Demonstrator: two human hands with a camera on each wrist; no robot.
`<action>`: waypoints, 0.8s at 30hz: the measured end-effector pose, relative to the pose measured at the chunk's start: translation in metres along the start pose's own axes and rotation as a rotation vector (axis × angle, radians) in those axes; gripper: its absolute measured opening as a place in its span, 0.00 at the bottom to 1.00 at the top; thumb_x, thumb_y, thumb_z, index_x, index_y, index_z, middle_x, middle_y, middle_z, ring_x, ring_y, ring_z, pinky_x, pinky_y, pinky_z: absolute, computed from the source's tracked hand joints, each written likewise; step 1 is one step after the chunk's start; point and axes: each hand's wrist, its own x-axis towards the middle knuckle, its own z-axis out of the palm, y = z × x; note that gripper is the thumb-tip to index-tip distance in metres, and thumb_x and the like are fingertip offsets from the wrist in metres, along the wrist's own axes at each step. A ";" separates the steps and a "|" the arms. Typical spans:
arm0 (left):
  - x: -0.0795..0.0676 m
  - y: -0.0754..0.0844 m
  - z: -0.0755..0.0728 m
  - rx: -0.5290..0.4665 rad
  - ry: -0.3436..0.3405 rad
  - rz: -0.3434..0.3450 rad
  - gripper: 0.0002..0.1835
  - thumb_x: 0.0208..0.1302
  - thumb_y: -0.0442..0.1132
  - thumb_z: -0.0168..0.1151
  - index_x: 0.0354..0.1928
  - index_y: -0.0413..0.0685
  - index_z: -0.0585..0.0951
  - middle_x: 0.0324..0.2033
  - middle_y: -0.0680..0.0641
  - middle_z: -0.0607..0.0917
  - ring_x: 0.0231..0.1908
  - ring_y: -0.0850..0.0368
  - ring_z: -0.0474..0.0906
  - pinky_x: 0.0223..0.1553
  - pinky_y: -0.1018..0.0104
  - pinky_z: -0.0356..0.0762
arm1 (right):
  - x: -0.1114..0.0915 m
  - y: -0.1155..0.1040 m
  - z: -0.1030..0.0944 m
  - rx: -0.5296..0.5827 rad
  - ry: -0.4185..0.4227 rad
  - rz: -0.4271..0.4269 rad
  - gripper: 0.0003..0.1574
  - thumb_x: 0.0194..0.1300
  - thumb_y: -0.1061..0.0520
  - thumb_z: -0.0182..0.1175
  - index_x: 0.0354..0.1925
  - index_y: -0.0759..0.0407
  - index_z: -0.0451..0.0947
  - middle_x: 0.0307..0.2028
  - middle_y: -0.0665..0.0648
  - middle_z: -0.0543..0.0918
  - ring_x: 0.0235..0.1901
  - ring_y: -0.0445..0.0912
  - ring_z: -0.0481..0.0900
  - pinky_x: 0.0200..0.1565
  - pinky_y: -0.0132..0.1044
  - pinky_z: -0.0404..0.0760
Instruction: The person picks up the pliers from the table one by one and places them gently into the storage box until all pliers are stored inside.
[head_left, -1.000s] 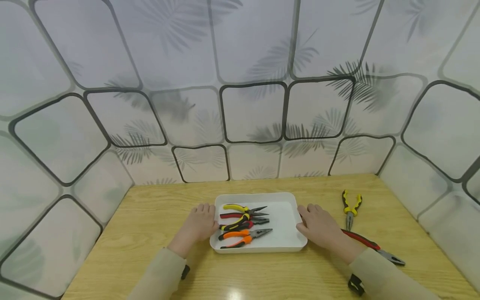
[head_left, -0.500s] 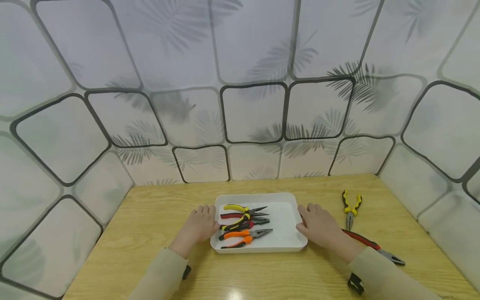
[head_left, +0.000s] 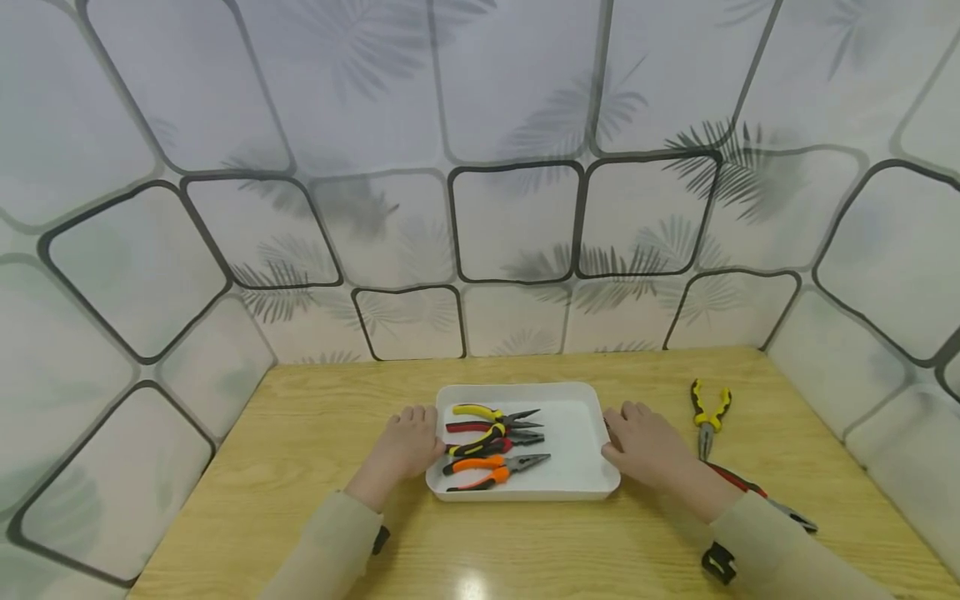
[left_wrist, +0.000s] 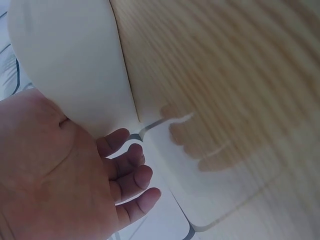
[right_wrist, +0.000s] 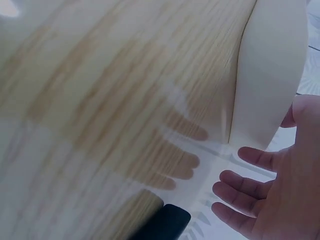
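Observation:
A shallow white tray (head_left: 573, 437) sits on the wooden table between both hands. My left hand (head_left: 408, 442) holds its left end, and my right hand (head_left: 645, 446) holds the right end, thumbs at the rim. In the left wrist view, the index finger of the left hand (left_wrist: 60, 170) meets the wall of the tray (left_wrist: 75, 65); the other fingers are slightly bent below. The right wrist view has the right hand (right_wrist: 285, 185) similarly at the tray's wall (right_wrist: 272, 65). Inside the tray's left half lie several pliers, including orange-and-black pliers (head_left: 498, 476) and overlapping yellow-black and red-handled ones.
On the table (head_left: 315, 433), right of the tray, lie yellow-black pliers (head_left: 707, 421). Red-handled pliers (head_left: 738, 479) lie partly behind the right forearm. Patterned wall panels (head_left: 513, 221) close off the back and sides. A dark rounded object (right_wrist: 165, 222) shows in the right wrist view.
The whole head view has shifted slightly, so everything sits a little farther right in it. Hands, tray and pliers keep their places relative to one another.

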 end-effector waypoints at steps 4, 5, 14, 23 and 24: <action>0.002 0.000 0.001 0.007 -0.003 -0.008 0.25 0.65 0.48 0.47 0.57 0.37 0.65 0.51 0.37 0.72 0.54 0.43 0.68 0.56 0.46 0.65 | -0.001 0.002 0.000 0.007 0.010 0.011 0.23 0.61 0.47 0.54 0.50 0.60 0.71 0.36 0.58 0.73 0.34 0.49 0.70 0.33 0.43 0.71; 0.002 0.000 0.001 0.008 -0.006 -0.012 0.25 0.65 0.48 0.46 0.57 0.38 0.65 0.51 0.37 0.72 0.54 0.43 0.68 0.57 0.46 0.64 | -0.001 0.003 0.000 0.009 0.018 0.011 0.23 0.62 0.47 0.53 0.50 0.60 0.71 0.36 0.58 0.74 0.35 0.50 0.71 0.34 0.44 0.72; 0.000 0.001 0.000 0.008 -0.019 -0.039 0.26 0.65 0.48 0.47 0.59 0.37 0.64 0.53 0.37 0.72 0.56 0.42 0.67 0.59 0.45 0.63 | -0.011 0.008 -0.007 0.038 0.069 0.008 0.25 0.63 0.49 0.54 0.52 0.64 0.70 0.39 0.60 0.74 0.39 0.53 0.72 0.38 0.47 0.73; -0.003 0.004 0.001 0.018 -0.001 -0.035 0.26 0.66 0.49 0.48 0.59 0.37 0.65 0.54 0.37 0.72 0.56 0.42 0.67 0.58 0.45 0.64 | -0.022 0.019 -0.008 -0.008 0.122 -0.015 0.29 0.57 0.47 0.60 0.50 0.65 0.69 0.38 0.61 0.74 0.39 0.54 0.73 0.39 0.48 0.73; -0.002 0.004 0.001 0.018 0.003 -0.033 0.26 0.66 0.49 0.48 0.59 0.37 0.65 0.54 0.36 0.72 0.56 0.42 0.67 0.58 0.45 0.64 | -0.023 0.021 -0.007 -0.010 0.126 -0.016 0.30 0.57 0.47 0.60 0.50 0.65 0.69 0.39 0.61 0.74 0.39 0.54 0.73 0.40 0.49 0.74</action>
